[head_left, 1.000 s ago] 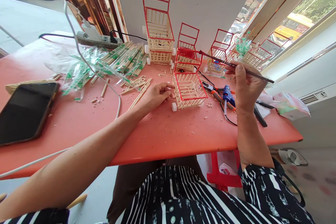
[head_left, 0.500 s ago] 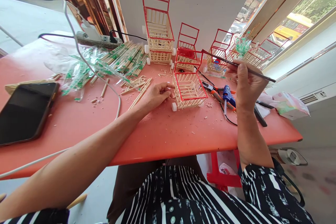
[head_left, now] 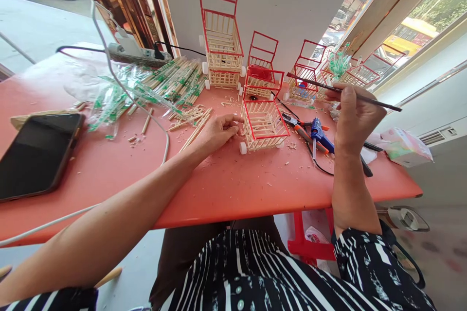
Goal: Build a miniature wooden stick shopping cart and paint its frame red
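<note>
A miniature shopping cart (head_left: 265, 126) made of pale wooden sticks, with a red rim, red handle frame and white wheels, stands upright on the table. My left hand (head_left: 218, 132) rests at its left side, fingers bent, with index finger and thumb tips at the side bars. Up to the right, my right hand (head_left: 359, 114) pinches a thin dark paintbrush (head_left: 377, 101). The brush's reddish tip points left, just beyond the cart's handle and apart from it. Several similar carts, such as a tall one (head_left: 222, 34), stand behind.
On the red table (head_left: 233, 194) lie bagged sticks (head_left: 182, 80), loose sticks, a phone (head_left: 40, 155) and a white cable (head_left: 167, 148). Pliers (head_left: 304, 131), a blue glue gun (head_left: 321, 135) and a tissue pack (head_left: 406, 146) are at the right. A power strip (head_left: 142, 56) sits at the back left.
My right hand has moved a little to the right with the brush, and the tip has drawn away from the cart's handle. My left hand and the cart keep their places.
</note>
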`<state>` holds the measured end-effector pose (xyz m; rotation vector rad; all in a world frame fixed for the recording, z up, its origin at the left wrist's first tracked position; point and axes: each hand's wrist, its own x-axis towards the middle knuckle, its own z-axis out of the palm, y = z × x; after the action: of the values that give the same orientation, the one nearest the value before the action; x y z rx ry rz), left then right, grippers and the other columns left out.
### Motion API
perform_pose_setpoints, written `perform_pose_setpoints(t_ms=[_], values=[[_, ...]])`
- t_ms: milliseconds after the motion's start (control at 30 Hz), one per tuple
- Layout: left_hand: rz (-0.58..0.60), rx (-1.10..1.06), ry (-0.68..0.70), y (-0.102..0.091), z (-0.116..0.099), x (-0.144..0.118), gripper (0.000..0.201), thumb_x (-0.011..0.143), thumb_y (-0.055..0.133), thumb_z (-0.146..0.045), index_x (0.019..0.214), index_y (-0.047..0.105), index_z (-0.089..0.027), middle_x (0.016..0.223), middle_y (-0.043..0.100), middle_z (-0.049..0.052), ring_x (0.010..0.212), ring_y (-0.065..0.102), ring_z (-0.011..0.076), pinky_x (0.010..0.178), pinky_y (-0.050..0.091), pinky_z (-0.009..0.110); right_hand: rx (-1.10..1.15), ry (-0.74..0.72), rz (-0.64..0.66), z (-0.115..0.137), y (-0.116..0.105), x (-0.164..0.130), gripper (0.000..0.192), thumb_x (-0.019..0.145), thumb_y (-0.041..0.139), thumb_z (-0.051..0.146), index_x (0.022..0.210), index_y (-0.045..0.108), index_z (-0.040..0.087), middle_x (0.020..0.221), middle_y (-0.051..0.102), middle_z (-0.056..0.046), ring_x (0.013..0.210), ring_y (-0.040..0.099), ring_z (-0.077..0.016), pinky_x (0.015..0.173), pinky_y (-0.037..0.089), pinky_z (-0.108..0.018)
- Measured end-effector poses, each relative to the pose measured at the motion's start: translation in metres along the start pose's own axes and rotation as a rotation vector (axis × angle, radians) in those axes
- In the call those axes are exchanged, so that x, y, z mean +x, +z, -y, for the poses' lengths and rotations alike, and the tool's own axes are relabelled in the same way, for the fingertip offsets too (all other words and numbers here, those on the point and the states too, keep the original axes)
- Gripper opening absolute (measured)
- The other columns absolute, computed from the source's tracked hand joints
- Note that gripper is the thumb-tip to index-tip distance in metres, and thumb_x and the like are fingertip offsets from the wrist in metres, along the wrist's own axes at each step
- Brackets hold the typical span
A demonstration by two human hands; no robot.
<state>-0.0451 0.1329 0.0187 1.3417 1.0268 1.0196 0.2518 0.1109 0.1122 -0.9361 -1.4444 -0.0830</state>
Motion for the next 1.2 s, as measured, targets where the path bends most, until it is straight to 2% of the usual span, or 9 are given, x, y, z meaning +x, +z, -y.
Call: perform_pose_setpoints(t_ms=[100,167,300,400,500,700,867,1033,1200], values=[[-0.007,-0.016,-0.011,0.002,-0.003,-0.001,0.022,0.080,0.065,-0.014,0.099,0.075,-0.016,0.069,0.072,-0.003,0.052,0.057,0.0095,0.057,0.046,0.023,0.064,0.004,-0.004,0.007,0.002,-0.002,0.023,0.104,0.066,0.024,0.096,0.088,0.026,0.079,0.082,-0.001,0.071,0.078,-0.0178,0.068,0.057,-0.036],[-0.012,-0.026,-0.017,0.002,-0.003,-0.001,0.022,0.079,0.065,-0.014,0.099,0.074,-0.016,0.069,0.071,-0.003,0.051,0.057,0.0095,0.056,0.046,0.023,0.108,0.020,0.071,0.013,0.006,-0.006,0.024,0.104,0.066,0.025,0.095,0.088,0.025,0.077,0.081,0.001,0.069,0.076,-0.0157,0.064,0.053,-0.033],[-0.002,-0.031,-0.003,0.001,-0.002,0.000,0.021,0.078,0.067,-0.015,0.098,0.073,-0.017,0.069,0.072,-0.003,0.052,0.058,0.0100,0.056,0.046,0.023,0.160,0.002,0.268,0.020,0.015,-0.017,0.020,0.105,0.070,0.033,0.103,0.089,0.027,0.086,0.083,0.001,0.076,0.079,-0.0157,0.071,0.062,-0.032],[0.007,-0.024,0.006,0.000,0.000,0.001,0.024,0.077,0.068,-0.016,0.100,0.073,-0.017,0.071,0.072,-0.003,0.053,0.059,0.0103,0.058,0.047,0.023,0.171,-0.028,0.311,0.020,0.020,-0.024,0.021,0.108,0.071,0.042,0.110,0.088,0.030,0.094,0.086,-0.001,0.086,0.084,-0.0185,0.083,0.068,-0.036],[0.005,-0.025,0.006,0.000,0.001,0.001,0.024,0.077,0.068,-0.017,0.100,0.073,-0.017,0.071,0.072,-0.003,0.054,0.059,0.0104,0.058,0.048,0.024,0.163,-0.047,0.312,0.016,0.025,-0.028,0.022,0.109,0.071,0.045,0.114,0.088,0.033,0.096,0.087,-0.001,0.094,0.085,-0.0203,0.091,0.070,-0.038],[0.005,-0.029,0.012,0.001,0.001,0.001,0.022,0.077,0.068,-0.017,0.099,0.073,-0.018,0.070,0.072,-0.003,0.053,0.059,0.0105,0.058,0.046,0.024,0.120,-0.039,0.283,0.006,0.029,-0.028,0.029,0.108,0.071,0.055,0.109,0.088,0.032,0.102,0.088,-0.001,0.092,0.086,-0.0210,0.088,0.073,-0.038],[0.005,-0.029,0.011,0.001,0.001,0.001,0.023,0.076,0.068,-0.016,0.098,0.073,-0.018,0.071,0.072,-0.003,0.054,0.059,0.0107,0.058,0.046,0.024,0.061,0.014,0.252,0.005,0.024,-0.024,0.031,0.108,0.069,0.053,0.107,0.089,0.028,0.093,0.086,-0.001,0.090,0.086,-0.0203,0.086,0.072,-0.037],[0.023,-0.006,0.033,-0.001,0.004,0.002,0.024,0.076,0.070,-0.018,0.100,0.075,-0.018,0.072,0.073,-0.002,0.057,0.062,0.0121,0.060,0.048,0.025,0.053,-0.007,0.230,0.004,0.016,-0.019,0.028,0.109,0.068,0.048,0.106,0.088,0.028,0.090,0.086,-0.002,0.089,0.086,-0.0223,0.095,0.071,-0.044],[0.010,0.010,0.040,-0.002,0.004,0.002,0.025,0.078,0.068,-0.018,0.102,0.077,-0.018,0.072,0.073,-0.002,0.057,0.062,0.0119,0.062,0.050,0.025,0.002,-0.007,0.198,0.008,0.007,-0.013,0.023,0.108,0.069,0.040,0.103,0.088,0.028,0.097,0.086,-0.004,0.089,0.085,-0.0239,0.092,0.070,-0.044]])
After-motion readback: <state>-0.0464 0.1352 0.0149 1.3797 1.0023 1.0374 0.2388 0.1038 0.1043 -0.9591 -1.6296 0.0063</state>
